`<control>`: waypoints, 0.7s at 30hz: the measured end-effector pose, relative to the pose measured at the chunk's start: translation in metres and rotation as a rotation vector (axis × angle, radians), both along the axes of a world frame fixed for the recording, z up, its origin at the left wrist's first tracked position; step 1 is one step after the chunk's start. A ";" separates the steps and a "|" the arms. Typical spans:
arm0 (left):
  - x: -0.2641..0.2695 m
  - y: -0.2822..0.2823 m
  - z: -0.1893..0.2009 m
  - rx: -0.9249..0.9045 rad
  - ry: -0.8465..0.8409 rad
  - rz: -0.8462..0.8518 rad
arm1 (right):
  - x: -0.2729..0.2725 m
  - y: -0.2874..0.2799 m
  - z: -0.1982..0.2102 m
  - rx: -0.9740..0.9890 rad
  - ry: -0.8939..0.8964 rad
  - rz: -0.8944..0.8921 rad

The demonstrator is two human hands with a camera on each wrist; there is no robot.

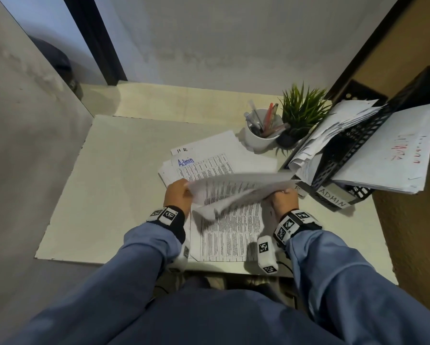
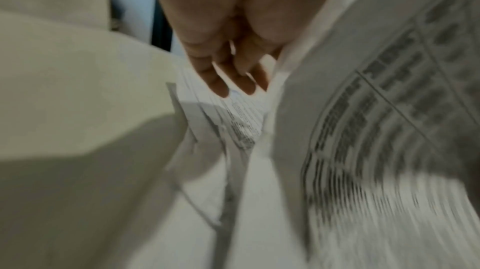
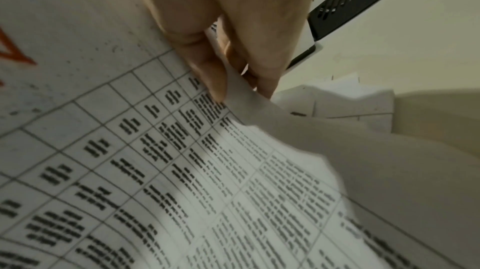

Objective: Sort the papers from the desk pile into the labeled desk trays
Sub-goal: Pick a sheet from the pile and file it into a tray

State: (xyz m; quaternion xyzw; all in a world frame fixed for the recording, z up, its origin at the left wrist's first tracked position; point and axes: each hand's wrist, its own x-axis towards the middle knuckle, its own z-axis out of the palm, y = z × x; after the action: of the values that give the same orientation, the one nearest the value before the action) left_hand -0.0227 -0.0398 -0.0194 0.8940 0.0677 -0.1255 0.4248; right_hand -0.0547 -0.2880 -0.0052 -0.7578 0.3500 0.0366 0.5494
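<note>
A printed table sheet (image 1: 236, 188) hangs bowed above the desk pile (image 1: 230, 235), held at both ends. My left hand (image 1: 178, 192) has its left edge; in the left wrist view the fingers (image 2: 233, 80) lie fairly straight beside the sheet (image 2: 376, 129) and the thumb is hidden. My right hand (image 1: 283, 198) pinches the right edge between thumb and fingers (image 3: 215, 80), the sheet (image 3: 155, 150) curling below. A page marked "Admin" (image 1: 201, 165) lies further back on the pile. Black stacked trays (image 1: 343, 155) stand at the right, the lower one labelled ADMIN (image 1: 332, 197).
A white cup of pens (image 1: 262, 131) and a small potted plant (image 1: 301, 115) stand behind the pile, left of the trays. Both trays hold papers; the upper stack (image 1: 393, 150) overhangs its front. A wall closes the desk's left side. The desk's front edge (image 1: 233, 268) is near my body.
</note>
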 end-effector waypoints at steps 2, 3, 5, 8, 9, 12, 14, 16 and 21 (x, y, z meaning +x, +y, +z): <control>0.003 -0.001 -0.002 0.023 0.054 0.245 | -0.003 -0.001 -0.003 -0.010 0.020 0.024; 0.004 0.000 -0.003 -0.009 0.109 0.340 | -0.005 0.000 -0.004 0.008 0.054 0.035; 0.006 0.002 -0.012 -0.080 0.233 0.466 | -0.006 0.000 -0.011 0.065 0.122 0.060; 0.007 0.002 -0.018 -0.163 0.328 0.540 | -0.007 -0.001 -0.024 0.155 0.075 -0.006; 0.007 0.002 -0.019 -0.160 0.327 0.529 | -0.009 -0.001 -0.029 0.170 0.052 -0.017; 0.005 0.003 -0.018 -0.118 0.299 0.476 | -0.009 0.002 -0.033 0.191 0.063 0.011; 0.007 0.005 -0.018 -0.114 0.279 0.446 | -0.008 0.006 -0.028 0.173 0.091 0.028; 0.009 0.007 -0.019 -0.093 0.255 0.411 | -0.006 0.007 -0.023 0.133 0.106 0.057; 0.003 0.007 -0.006 0.000 0.039 0.180 | -0.005 0.009 -0.009 -0.053 0.233 0.234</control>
State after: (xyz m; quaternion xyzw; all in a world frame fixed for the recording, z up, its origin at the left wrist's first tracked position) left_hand -0.0198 -0.0325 -0.0254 0.8818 0.1558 -0.1041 0.4329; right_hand -0.0593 -0.2788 -0.0147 -0.7983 0.3214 0.1787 0.4770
